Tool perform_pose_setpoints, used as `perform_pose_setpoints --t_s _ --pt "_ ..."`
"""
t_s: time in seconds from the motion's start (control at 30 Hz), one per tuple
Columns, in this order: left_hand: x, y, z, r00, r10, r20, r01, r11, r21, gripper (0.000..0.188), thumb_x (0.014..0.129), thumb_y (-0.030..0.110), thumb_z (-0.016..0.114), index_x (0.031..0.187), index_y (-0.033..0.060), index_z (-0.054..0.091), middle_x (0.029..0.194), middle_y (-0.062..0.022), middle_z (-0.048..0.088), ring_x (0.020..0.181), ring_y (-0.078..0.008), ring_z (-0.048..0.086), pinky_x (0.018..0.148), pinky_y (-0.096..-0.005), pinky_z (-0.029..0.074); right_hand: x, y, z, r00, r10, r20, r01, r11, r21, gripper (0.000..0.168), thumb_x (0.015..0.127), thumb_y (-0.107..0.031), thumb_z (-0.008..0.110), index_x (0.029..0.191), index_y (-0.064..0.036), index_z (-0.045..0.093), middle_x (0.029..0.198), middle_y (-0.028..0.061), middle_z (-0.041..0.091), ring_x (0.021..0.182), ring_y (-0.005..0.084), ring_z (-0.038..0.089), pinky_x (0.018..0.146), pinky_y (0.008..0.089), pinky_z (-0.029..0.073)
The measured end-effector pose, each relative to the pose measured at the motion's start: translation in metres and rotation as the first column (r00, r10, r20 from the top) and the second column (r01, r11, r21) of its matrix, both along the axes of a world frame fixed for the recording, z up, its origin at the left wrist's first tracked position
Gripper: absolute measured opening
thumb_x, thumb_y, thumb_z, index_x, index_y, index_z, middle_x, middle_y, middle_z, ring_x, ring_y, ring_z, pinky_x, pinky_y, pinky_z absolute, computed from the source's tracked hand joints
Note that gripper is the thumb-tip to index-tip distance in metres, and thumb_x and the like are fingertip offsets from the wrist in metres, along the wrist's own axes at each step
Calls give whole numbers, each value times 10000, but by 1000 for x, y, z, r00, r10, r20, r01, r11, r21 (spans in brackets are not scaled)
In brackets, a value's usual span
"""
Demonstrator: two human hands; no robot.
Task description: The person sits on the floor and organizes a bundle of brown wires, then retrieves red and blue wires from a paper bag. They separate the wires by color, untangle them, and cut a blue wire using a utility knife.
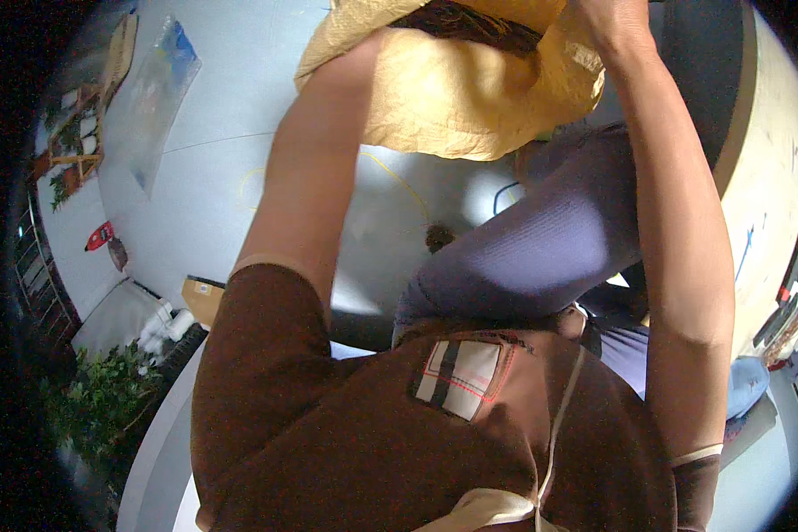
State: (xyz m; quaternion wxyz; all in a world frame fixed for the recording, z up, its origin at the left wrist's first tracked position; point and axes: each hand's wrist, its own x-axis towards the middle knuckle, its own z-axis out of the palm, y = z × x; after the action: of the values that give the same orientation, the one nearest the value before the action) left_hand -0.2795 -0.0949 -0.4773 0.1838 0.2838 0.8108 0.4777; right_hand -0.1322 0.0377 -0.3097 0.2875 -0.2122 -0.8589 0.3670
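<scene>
A yellow woven sack [452, 100] hangs at the top of the view with its mouth open. Dark, thin strands [479, 26] show inside it; what they are is hard to tell. My left forearm reaches over the near rim into the sack, so my left hand is hidden inside. At the upper right, my right hand [608, 16] grips the rim of the sack, its fingers cut off by the picture's top edge. Below the sack is my bent leg in grey-purple trousers [525, 246].
A pale wooden worktable [765, 199] with several items on it runs along the right. Yellow cord [399, 179] lies on the grey floor. To the left are a clear plastic bag [163, 100], a red object [100, 236], a cardboard box [203, 299] and a leafy plant [106, 386].
</scene>
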Motion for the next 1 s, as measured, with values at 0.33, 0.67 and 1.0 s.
perform_pose_setpoints --t_s 0.33,0.67,1.0 --pt "-70 -97 -18 991 107 84 -89 976 -197 365 847 278 528 1158 86 535 1099 -79 567 1015 -215 509 846 -327 393 -15 -22 5 990 140 -22 -141 989 -51 232 816 -46 432 951 53 592 844 250 607 744 310 612 706 358 466" --pt "-148 -113 -61 944 237 229 -126 902 -413 375 825 295 544 1145 99 546 1068 -80 585 975 -222 531 810 -343 411 -23 -32 8 966 219 138 -178 949 -261 349 809 -27 425 1129 35 549 980 231 616 872 294 616 832 352 470" --pt "-93 -125 -105 948 273 -165 -319 810 -492 388 807 309 556 1132 98 552 1055 -96 592 960 -243 541 796 -359 421 -9 -38 16 930 341 133 -328 938 -114 341 774 -25 443 1083 46 568 922 266 605 863 316 612 836 355 465"
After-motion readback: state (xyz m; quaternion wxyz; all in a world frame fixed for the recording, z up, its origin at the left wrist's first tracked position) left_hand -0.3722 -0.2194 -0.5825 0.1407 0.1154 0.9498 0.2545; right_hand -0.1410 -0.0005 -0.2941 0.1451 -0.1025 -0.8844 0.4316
